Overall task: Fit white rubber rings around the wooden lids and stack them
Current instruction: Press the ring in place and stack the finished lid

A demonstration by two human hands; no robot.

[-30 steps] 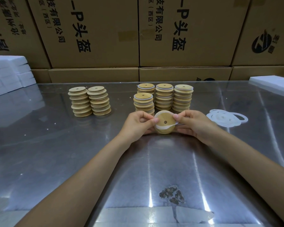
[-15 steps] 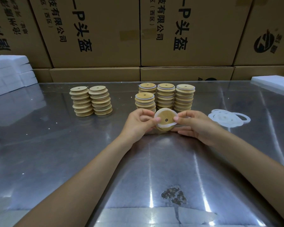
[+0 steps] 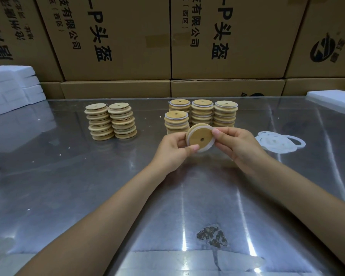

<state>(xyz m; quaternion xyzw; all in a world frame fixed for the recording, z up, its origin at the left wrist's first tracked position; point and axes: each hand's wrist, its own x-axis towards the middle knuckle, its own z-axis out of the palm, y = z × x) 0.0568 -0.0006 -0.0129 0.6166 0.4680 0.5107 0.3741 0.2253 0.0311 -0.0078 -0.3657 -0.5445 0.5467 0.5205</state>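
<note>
Both hands hold one round wooden lid (image 3: 200,137) with a small centre hole, tilted toward me above the table. A white rubber ring (image 3: 205,149) sits around its edge. My left hand (image 3: 173,149) pinches the lid's lower left rim with the thumb on its face. My right hand (image 3: 237,143) pinches the upper right rim. Behind the lid stand several stacks of ringed lids (image 3: 202,114). Two stacks of bare wooden lids (image 3: 111,121) stand to the left. Loose white rings (image 3: 278,143) lie in a pile to the right.
The metal table (image 3: 88,176) has a dark worn patch (image 3: 212,236) near the front. Printed cardboard boxes (image 3: 116,36) wall the back edge. White foam blocks (image 3: 10,86) are stacked at far left, and a white foam slab (image 3: 333,99) lies at far right.
The lid has been lifted and tilted more toward me, and the ring now sits more fully around its rim. My left thumb moved onto the lower face.
</note>
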